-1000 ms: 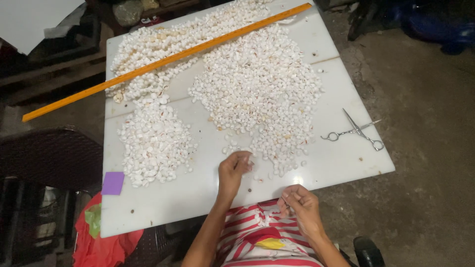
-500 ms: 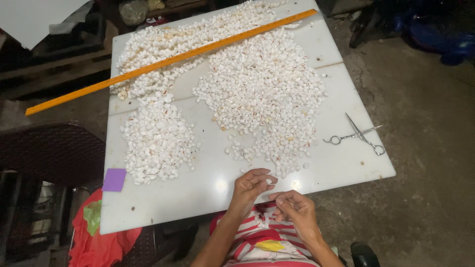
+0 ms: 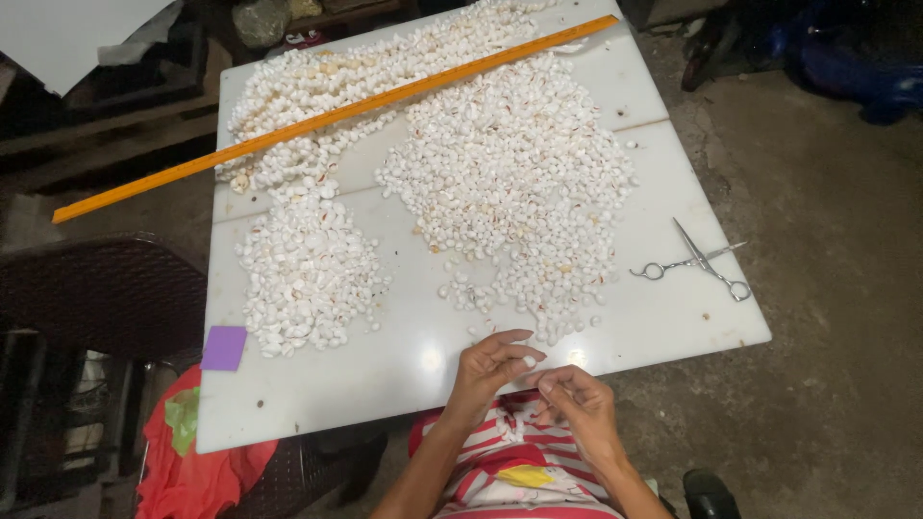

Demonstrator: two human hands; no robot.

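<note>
White shell [image 3: 528,361] is now pinched in my left hand [image 3: 488,369] at the table's [image 3: 404,370] lower edge; a second ago that hand was reaching into the big shell pile [image 3: 514,183]. My right hand [image 3: 577,402] waits beside it, fingers closed, content unclear. Open room lies lower centre; scissors [image 3: 694,259] right.

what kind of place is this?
Probably an informal home craft workspace, not a factory: a white board heaped with small white shells, scissors and a long orange ruler, set over a bare concrete floor.
</note>
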